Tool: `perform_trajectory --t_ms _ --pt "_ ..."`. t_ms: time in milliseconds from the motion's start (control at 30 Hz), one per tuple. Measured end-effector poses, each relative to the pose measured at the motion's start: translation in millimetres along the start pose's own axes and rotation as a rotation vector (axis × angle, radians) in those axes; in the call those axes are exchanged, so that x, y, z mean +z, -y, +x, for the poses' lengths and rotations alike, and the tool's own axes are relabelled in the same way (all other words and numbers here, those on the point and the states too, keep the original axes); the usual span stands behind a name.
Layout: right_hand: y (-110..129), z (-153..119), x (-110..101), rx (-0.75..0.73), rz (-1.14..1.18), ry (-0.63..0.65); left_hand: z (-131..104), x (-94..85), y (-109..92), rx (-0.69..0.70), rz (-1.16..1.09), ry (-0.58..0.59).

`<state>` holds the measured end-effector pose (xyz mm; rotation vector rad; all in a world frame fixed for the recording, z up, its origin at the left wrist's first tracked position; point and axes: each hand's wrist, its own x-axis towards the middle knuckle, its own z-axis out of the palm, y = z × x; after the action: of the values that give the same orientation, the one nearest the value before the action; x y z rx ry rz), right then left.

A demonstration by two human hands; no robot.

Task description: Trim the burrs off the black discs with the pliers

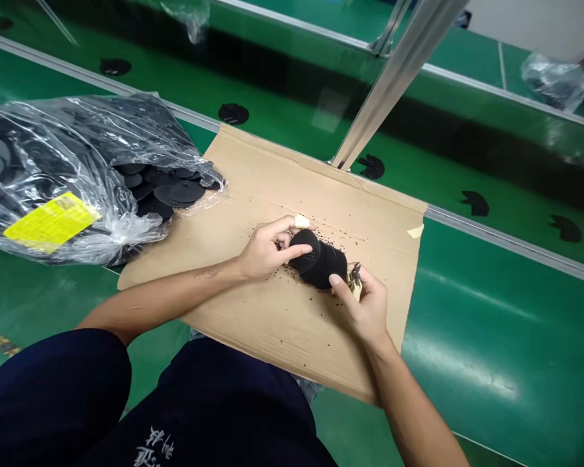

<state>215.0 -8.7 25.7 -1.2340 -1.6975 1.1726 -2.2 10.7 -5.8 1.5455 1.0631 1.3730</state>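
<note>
A row of round black discs (324,264) lies fanned out and overlapping between my hands, above the cardboard sheet (253,318). My left hand (271,248) grips the left end, thumb across the front disc and a cream finger cover on the index finger. The thumb of my right hand (365,298) presses the right end of the row. Also in my right hand is a small tool with a dark metal tip, apparently nippers (355,271); its handles are mostly hidden. Tiny black scraps (338,233) are scattered on the cardboard around the discs.
A clear plastic bag (73,168) with a yellow label lies at the left, its mouth spilling more black discs (185,191). A metal post (394,84) rises behind the cardboard. Several notched black pieces (233,113) appear along the green surface beyond the rail.
</note>
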Motion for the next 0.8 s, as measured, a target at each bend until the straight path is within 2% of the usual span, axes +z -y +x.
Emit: perform_trajectory --t_ms 67,133,400,800 --pt "-0.3 0.0 1.5 0.012 0.002 0.02 -1.3 -0.7 -1.3 0.152 0.151 0.017" --pt "-0.6 0.2 2.9 0.014 0.009 0.029 -2.8 -0.7 -2.9 0.228 0.243 0.052" --pt "-1.5 1.2 3.7 0.017 0.001 -0.025 -4.4 -0.3 -4.9 0.23 0.345 0.087" --pt "-3.6 -1.2 6.2 -0.006 -0.079 -0.086 -6.0 -0.6 -5.1 0.337 0.392 -0.03"
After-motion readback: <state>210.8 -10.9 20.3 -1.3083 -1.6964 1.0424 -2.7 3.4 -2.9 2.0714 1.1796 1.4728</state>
